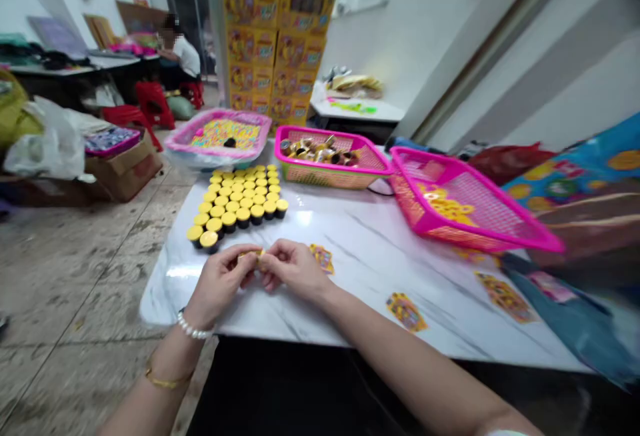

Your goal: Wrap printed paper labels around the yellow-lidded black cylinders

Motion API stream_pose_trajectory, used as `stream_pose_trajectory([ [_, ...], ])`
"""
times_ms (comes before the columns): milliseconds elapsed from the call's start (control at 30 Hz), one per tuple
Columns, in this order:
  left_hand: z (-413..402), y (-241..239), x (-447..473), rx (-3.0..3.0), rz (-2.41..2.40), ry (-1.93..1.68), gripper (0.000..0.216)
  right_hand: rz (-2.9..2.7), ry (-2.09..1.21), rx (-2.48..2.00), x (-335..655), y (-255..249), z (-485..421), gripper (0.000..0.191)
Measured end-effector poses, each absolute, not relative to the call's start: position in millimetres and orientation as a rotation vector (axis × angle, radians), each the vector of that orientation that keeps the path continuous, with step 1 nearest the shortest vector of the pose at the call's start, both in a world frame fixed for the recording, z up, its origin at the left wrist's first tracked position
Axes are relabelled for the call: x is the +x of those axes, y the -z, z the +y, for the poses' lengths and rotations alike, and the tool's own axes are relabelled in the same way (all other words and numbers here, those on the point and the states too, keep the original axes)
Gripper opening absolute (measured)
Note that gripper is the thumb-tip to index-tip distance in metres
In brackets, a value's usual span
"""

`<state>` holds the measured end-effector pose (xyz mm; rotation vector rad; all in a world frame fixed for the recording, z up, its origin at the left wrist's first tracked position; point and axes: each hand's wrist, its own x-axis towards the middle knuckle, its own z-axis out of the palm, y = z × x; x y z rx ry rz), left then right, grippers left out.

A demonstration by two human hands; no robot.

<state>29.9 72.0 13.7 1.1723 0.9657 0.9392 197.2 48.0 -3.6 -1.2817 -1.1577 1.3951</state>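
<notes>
I have a small yellowish piece (pixel 259 255) pinched between the fingertips of my left hand (pixel 220 281) and my right hand (pixel 296 271). It sits right where my 2 thumbs meet, just above the tabletop (pixel 350 223), and my fingers hide most of it, so I can't tell its full shape. Both grips are closed on it, the left from its left side, the right from the other.

Just beyond my left knuckles stands the nearest of the yellow-capped containers (pixel 237 203), packed upright in rows, so there is little space ahead on that side. Just beside my right hand lies a printed card (pixel 323 259). Farther right are 2 more: a second card (pixel 407 312) near the front edge and a third card (pixel 506 297) below the right pink basket (pixel 525 231).

My wrists are close to the table's front edge, and my right forearm crosses over it. The left edge runs near my left hand, with floor (pixel 100 276) past it. Along the back, the pink-rimmed tub (pixel 176 135), the middle pink basket (pixel 320 176) and the right basket form a barrier. White surface stretches between my right hand and those baskets, giving me the widest room there.
</notes>
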Motion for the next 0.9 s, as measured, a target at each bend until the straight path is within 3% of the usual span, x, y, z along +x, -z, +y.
stream_pose_trajectory([
  [100,77.2,-10.0,31.3,1.132,0.910,-0.898,0.042,-1.230,-1.279,-1.204,207.1,-0.4,52.3,0.035],
  [200,78.1,-6.6,31.4,1.079,0.897,-0.910,0.052,-1.430,-1.116,-1.075,210.8,-4.0,49.6,0.046],
  [267,78.3,-5.2,30.0,1.059,0.873,-0.907,0.053,-1.526,-1.040,-1.079,209.2,-3.9,48.2,0.044],
  [367,78.8,-4.7,27.5,1.055,0.801,-0.879,0.050,-1.444,-1.057,-1.155,206.0,-1.8,47.5,0.026],
  [567,80.6,-3.0,27.4,1.024,0.798,-0.855,0.051,-1.412,-1.165,-1.001,204.9,-3.0,47.2,0.038],
  [767,82.8,1.6,24.0,1.040,0.746,-0.847,0.055,-1.270,-1.130,-0.995,195.9,3.9,43.5,0.023],
  [900,82.7,2.7,21.9,1.088,0.753,-0.785,0.055,-1.189,-1.242,-1.040,193.7,9.0,40.0,0.025],
])
